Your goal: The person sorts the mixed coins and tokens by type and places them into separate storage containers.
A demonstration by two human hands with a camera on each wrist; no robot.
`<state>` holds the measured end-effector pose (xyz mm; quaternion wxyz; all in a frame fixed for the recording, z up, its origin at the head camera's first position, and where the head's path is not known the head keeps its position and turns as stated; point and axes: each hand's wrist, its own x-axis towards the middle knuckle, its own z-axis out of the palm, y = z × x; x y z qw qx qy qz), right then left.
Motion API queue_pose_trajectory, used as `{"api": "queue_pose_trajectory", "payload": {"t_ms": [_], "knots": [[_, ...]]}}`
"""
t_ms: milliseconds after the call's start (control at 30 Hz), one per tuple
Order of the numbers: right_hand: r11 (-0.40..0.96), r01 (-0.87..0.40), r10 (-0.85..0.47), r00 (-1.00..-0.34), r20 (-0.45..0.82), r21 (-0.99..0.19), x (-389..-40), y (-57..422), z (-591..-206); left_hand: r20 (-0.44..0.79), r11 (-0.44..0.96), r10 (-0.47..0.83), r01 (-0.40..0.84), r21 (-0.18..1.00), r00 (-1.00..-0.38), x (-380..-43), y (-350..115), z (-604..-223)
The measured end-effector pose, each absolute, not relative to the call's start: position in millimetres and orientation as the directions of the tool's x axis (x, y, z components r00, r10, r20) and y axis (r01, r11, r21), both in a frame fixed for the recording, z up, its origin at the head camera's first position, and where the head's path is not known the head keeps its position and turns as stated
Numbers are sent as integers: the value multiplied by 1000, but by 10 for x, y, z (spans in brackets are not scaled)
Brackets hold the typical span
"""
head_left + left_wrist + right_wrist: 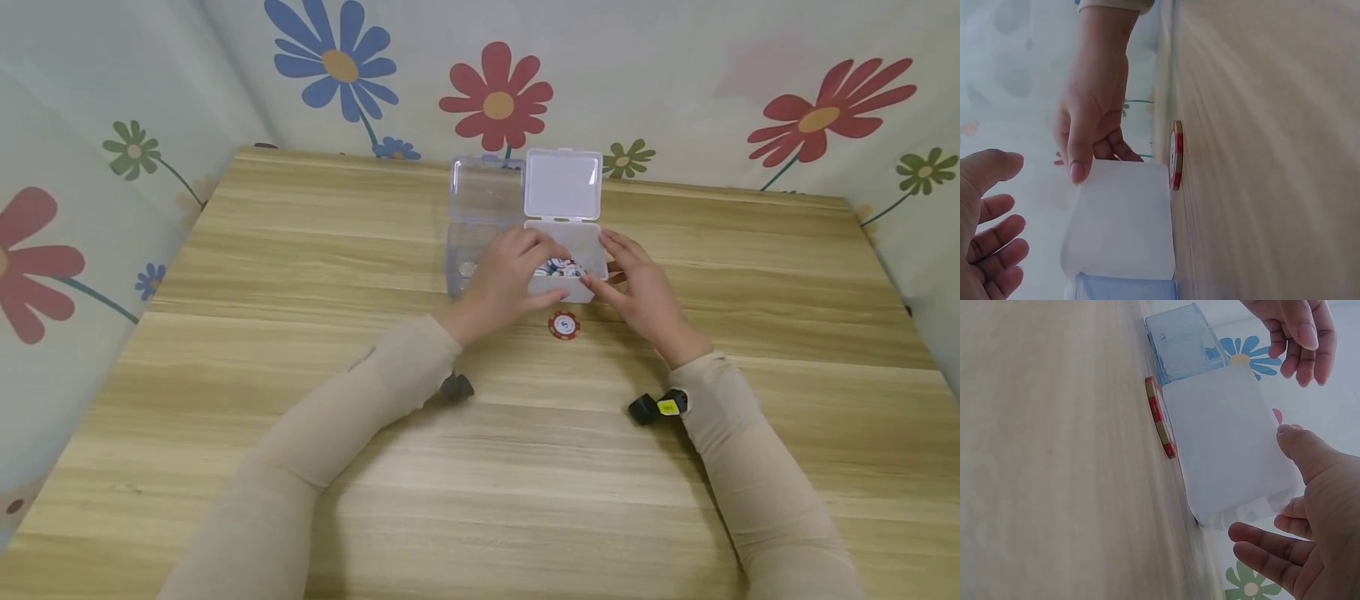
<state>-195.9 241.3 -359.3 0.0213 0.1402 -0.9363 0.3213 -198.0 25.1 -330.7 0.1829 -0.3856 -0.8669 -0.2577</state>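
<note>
A white plastic box [566, 291] stands with its lid [562, 184] raised at the back. Several poker chips [573, 272] lie inside it. My right hand [643, 298] holds the box at its right side, thumb at the front corner of the rim and fingers along the side wall. Above the left part of the box is my left hand [504, 275], fingers loosely bent and nothing in them in the left wrist view. On the table before the box lies a red and white poker chip [564, 325] marked 5.
Directly left of the white box stands a clear bluish box [453, 258], its transparent lid [487, 187] raised and a pale round chip [468, 269] inside. Both boxes are near the back of the wooden table [525, 483]. Behind it hangs a flower-patterned backdrop [660, 75].
</note>
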Motion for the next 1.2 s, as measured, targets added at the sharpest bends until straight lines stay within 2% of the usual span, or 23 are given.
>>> {"api": "queue_pose_trajectory", "payload": {"t_ms": [200, 300, 633, 933, 1200], "knots": [[758, -282, -253, -958, 132, -588, -1949, 2417, -3593, 529, 494, 613, 807, 323, -587, -1896, 251, -3349], [757, -282, -254, -958, 132, -589, -1945, 2417, -3589, 503, 490, 639, 812, 318, -582, -1844, 256, -3383], [757, -273, -248, -961, 125, -594, -1943, 2408, -3582, 320, 552, 669, 737, 390, -671, -1680, 310, -3442], [753, -270, -249, -961, 121, -599, -1943, 2410, -3571, 179, 676, 620, 636, 371, -764, -1649, 398, -3536], [751, -270, -254, -961, 114, -602, -1935, 2409, -3557, 131, 742, 581, 589, 321, -803, -1643, 445, -3640]]}}
